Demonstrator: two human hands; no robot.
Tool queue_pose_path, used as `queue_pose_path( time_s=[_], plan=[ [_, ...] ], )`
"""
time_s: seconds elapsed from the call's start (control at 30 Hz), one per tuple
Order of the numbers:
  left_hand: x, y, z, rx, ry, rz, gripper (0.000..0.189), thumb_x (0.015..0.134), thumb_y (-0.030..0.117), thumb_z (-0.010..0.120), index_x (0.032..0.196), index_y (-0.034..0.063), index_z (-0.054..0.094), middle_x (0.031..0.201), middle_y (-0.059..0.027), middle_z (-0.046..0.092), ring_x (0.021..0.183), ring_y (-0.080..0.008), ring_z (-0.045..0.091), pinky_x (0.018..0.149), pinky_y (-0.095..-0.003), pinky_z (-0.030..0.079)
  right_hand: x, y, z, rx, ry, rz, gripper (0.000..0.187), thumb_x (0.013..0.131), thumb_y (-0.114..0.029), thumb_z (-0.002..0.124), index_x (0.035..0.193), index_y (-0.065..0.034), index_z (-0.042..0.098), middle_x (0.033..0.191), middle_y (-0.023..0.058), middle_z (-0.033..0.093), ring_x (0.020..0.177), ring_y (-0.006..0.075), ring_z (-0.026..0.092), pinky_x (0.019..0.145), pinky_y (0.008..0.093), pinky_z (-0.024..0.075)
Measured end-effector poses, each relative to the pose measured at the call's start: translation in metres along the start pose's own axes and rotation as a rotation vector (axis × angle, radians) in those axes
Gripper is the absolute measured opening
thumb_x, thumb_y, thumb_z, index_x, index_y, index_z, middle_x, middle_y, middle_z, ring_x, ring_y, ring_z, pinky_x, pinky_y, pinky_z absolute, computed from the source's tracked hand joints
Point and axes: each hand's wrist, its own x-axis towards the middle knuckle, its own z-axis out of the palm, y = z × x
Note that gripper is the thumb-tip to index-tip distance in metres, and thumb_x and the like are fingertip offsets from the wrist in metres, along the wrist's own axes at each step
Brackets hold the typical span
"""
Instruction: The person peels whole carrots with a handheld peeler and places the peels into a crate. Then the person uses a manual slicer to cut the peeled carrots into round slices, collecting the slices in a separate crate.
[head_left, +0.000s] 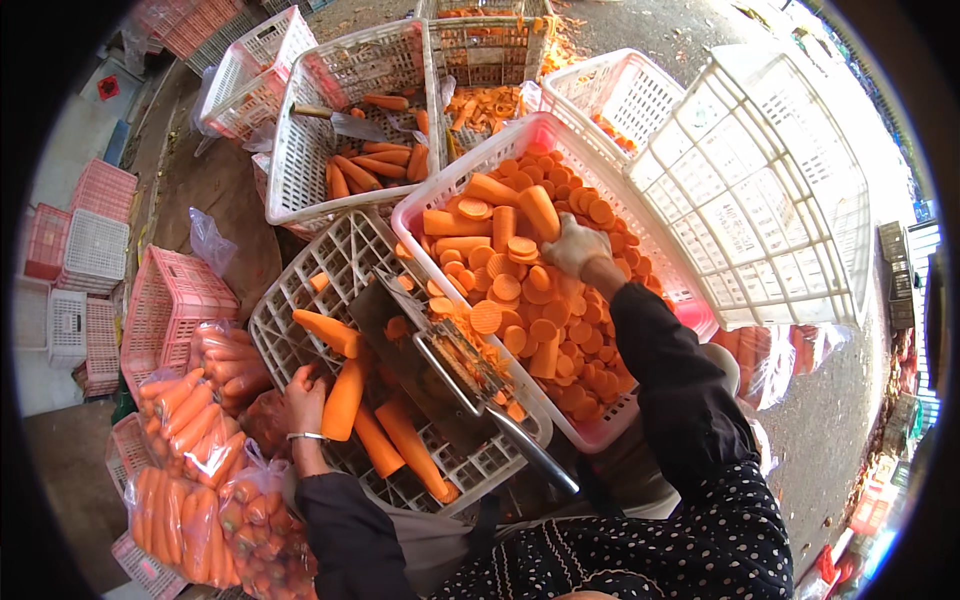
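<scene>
My right hand (577, 246), in a pale glove, has its fingers around the lower end of a thick peeled carrot piece (538, 212). It is over a pink-and-white plastic crate (420, 196) heaped with ridged carrot slices (543, 330) and carrot chunks. My left hand (306, 401), bare with a bracelet at the wrist, is at the left rim of an upturned crate (264, 319), beside a peeled carrot (345, 399); its grip is partly hidden. A dark slicing board (390, 330) and a metal-framed cutter with a tubular handle (532, 446) lie across that crate.
Bagged carrots (180, 525) are stacked at the left. Ahead, a white crate (352, 56) holds carrots and a wide-bladed knife (352, 125); carrot peelings (484, 109) fill the crate beside it. A tilted white crate (757, 187) stands at the right.
</scene>
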Motion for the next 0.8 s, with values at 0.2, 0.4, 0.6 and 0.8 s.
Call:
queue_pose_path(
  time_s=[0.2,0.4,0.6,0.8],
  plan=[
    [-0.026,0.041,-0.027,0.138,-0.104,0.02,0.035,0.089,0.021,0.065,0.12,0.0072,0.061,0.074,-0.0072,0.068,0.061,-0.0125,0.061,0.058,-0.0296,0.049,-0.055,0.083,0.005,-0.306,0.119,-0.258,0.042,0.079,-0.021,0.068,0.117,-0.0091,0.056,0.111,0.0124,0.062,0.108,0.0317,0.059,0.09,0.0444,0.0471],
    [-0.001,0.131,-0.035,0.014,-0.008,0.426,0.03,0.089,0.015,0.063,0.118,0.0043,0.062,0.077,-0.0093,0.069,0.069,-0.0122,0.064,0.064,-0.0293,0.051,-0.1,0.105,-0.025,-0.473,-0.229,-0.186,0.034,0.081,-0.018,0.063,0.113,-0.006,0.059,0.11,0.0126,0.064,0.105,0.0331,0.062,0.089,0.0436,0.0478],
    [0.026,0.314,0.071,0.447,-0.337,0.741,0.03,0.091,0.021,0.055,0.117,0.0082,0.064,0.089,-0.0145,0.07,0.077,-0.0256,0.067,0.071,-0.0349,0.051,-0.105,0.118,-0.022,-0.195,0.024,-0.087,0.038,0.079,-0.024,0.065,0.112,-0.0043,0.057,0.11,0.017,0.063,0.103,0.0364,0.062,0.087,0.0466,0.0479],
    [0.099,0.306,0.201,1.061,-0.311,0.718,0.055,0.092,0.05,0.052,0.128,0.0074,0.055,0.126,-0.0207,0.057,0.121,-0.035,0.053,0.1,-0.0433,0.042,-0.083,0.099,-0.046,0.323,0.179,-0.01,0.047,0.078,-0.025,0.067,0.117,-0.0021,0.053,0.098,0.023,0.066,0.096,0.0385,0.064,0.083,0.0444,0.0497]
  ],
)
